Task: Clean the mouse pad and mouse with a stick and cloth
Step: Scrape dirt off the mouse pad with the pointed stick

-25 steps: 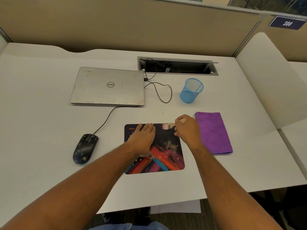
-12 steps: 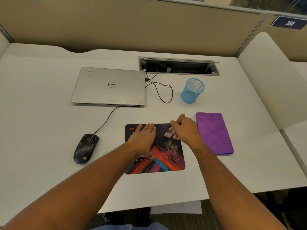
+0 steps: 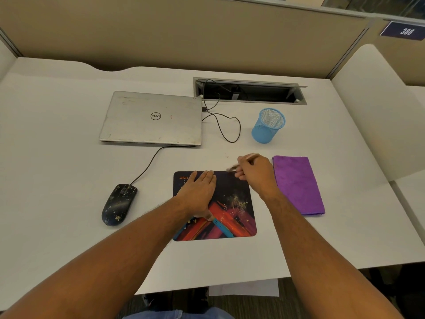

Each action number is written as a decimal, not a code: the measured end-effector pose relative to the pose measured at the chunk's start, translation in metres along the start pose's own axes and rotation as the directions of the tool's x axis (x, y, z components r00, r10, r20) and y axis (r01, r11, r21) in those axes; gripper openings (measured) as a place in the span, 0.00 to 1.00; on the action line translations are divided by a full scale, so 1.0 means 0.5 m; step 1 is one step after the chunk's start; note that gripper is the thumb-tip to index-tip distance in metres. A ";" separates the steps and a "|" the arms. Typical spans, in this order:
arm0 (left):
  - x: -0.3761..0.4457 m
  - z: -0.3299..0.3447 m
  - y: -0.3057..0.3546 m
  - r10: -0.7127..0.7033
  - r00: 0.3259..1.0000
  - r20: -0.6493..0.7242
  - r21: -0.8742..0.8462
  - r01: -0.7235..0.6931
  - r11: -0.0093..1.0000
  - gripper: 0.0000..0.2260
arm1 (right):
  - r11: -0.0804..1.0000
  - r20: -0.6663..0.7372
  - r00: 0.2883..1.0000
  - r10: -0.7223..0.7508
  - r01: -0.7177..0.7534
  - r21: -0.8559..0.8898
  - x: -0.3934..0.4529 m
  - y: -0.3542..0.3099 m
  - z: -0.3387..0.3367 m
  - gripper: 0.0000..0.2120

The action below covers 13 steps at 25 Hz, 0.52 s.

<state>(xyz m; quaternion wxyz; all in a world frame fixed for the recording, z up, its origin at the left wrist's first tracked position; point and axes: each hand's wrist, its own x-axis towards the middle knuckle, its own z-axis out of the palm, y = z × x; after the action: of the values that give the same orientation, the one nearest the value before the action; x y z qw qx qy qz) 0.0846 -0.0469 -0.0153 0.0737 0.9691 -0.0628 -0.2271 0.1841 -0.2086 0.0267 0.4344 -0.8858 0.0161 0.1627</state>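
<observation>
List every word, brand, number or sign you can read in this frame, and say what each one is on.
"DELL": round logo on the closed laptop lid, seen upside down from here.
"TIZUM": orange print at the far left corner of the mouse pad, upside down and partly covered by the left hand.
"386": white digits on the dark sign on the partition, slightly blurred.
Nothing else is readable.

Dark mouse pad (image 3: 232, 203) with orange, red and blue streaks and gold flecks; black mouse (image 3: 119, 204) speckled pale; purple cloth (image 3: 299, 184) near the white desk's (image 3: 57, 176) right edge; blue mesh cup (image 3: 268, 125); silver laptop (image 3: 151, 118)
</observation>
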 end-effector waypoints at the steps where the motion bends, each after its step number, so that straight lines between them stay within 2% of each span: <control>1: 0.000 0.001 0.001 -0.004 1.000 0.000 -0.003 0.004 1.000 0.56 | 0.998 0.010 1.000 -0.001 0.000 0.062 -0.002 0.004 0.003 0.10; 5: 0.002 0.000 -0.001 -0.002 1.000 0.004 -0.001 0.002 1.000 0.57 | 0.999 0.121 0.991 0.053 -0.053 -0.006 -0.011 0.031 0.012 0.13; 7: 0.000 -0.001 -0.002 0.001 1.000 0.005 0.006 -0.001 1.000 0.57 | 0.999 0.089 0.995 0.043 -0.043 -0.001 -0.009 0.026 0.004 0.14; 9: 0.000 0.000 -0.001 0.001 1.000 -0.001 0.000 -0.001 1.000 0.57 | 0.992 0.034 0.999 0.016 -0.020 0.125 -0.010 0.023 0.001 0.11; 11: 0.000 0.001 0.000 -0.005 1.000 -0.002 -0.005 0.005 1.000 0.57 | 0.981 0.037 0.999 0.010 -0.017 0.192 -0.014 0.031 0.008 0.07; 13: 0.001 0.001 -0.001 -0.004 1.000 0.001 0.003 0.004 1.000 0.57 | 0.995 0.052 0.998 0.033 -0.038 0.089 -0.018 0.044 0.017 0.09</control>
<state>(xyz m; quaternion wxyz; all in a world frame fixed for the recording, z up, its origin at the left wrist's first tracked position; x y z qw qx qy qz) 0.0846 -0.0468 -0.0161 0.0715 0.9692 -0.0612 -0.2276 0.1696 -0.2164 0.0077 0.4713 -0.8604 0.0282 0.1917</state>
